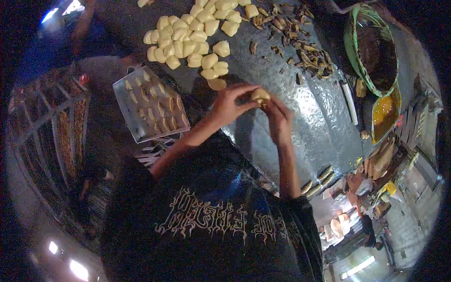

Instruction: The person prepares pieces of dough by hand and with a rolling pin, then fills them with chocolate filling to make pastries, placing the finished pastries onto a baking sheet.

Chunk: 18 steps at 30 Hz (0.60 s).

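Note:
My left hand (230, 104) and my right hand (278, 115) meet over the grey worktop, fingers closed on one small piece of pale dough (260, 96). The dough sits between my fingertips; its underside is partly hidden by my fingers. Just beyond my left hand, a flat dough piece (216, 84) lies at the near edge of a heap of pale yellow dough lumps (188, 35). Farther to the right is a scattered pile of brown, elongated strips (314, 58); I cannot make out what they are.
A metal tray (134, 127) with rows of small elongated dough pieces stands on the left. On the right are a white stick (349, 103), a green-rimmed basin (354, 51) and a container of orange-yellow liquid (386, 115). Several long rolled pieces (319, 181) lie by the near right edge.

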### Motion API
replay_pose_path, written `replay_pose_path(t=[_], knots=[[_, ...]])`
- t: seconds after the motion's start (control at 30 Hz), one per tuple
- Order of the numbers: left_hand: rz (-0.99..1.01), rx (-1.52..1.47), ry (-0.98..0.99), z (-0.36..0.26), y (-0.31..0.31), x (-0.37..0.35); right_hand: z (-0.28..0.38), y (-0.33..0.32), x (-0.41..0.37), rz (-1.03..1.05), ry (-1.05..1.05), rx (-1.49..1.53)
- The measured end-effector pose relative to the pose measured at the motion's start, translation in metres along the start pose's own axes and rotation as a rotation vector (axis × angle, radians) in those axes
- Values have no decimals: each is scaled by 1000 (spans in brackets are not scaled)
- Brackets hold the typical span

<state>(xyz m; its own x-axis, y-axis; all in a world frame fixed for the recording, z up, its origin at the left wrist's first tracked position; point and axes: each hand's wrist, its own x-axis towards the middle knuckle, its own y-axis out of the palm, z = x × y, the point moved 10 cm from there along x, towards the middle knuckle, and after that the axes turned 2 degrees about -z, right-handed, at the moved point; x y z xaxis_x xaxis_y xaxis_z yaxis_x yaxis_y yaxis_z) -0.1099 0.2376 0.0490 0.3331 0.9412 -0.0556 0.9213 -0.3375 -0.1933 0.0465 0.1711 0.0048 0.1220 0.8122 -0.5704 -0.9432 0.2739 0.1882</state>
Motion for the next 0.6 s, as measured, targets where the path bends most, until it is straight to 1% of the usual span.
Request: replay_pose_path(t=[0.03,0.1,0.13,0.2,0.23,0.33,0.37,0.43,0.5,0.57,0.6], knots=[[-66,67,72,-7,0,1,15,8,-16,-9,-58,-68],[-53,101,61,-13,12,-2,51,15,-47,-39,-178,-205],[-43,118,60,-20,17,-4,66,7,-57,-103,-288,-371],[74,130,36,-36,36,-8,92,-10,-84,-241,-500,-708],[128,141,25,-42,45,-13,80,-21,-89,-208,-349,-375],[219,21,258,-74,66,-27,76,-48,-123,-222,-334,-319],[214,27,294,-82,73,-35,74,-56,-134,-227,-396,-262],[196,36,356,-109,83,-55,63,-75,-153,-249,-420,-144],[-17,-251,323,-136,76,-76,58,-85,-177,-255,-432,-50],[-86,-249,462,-187,82,-100,60,-77,-203,-186,-444,110],[-59,-109,618,-226,94,-116,58,-75,-216,-156,-447,183]])
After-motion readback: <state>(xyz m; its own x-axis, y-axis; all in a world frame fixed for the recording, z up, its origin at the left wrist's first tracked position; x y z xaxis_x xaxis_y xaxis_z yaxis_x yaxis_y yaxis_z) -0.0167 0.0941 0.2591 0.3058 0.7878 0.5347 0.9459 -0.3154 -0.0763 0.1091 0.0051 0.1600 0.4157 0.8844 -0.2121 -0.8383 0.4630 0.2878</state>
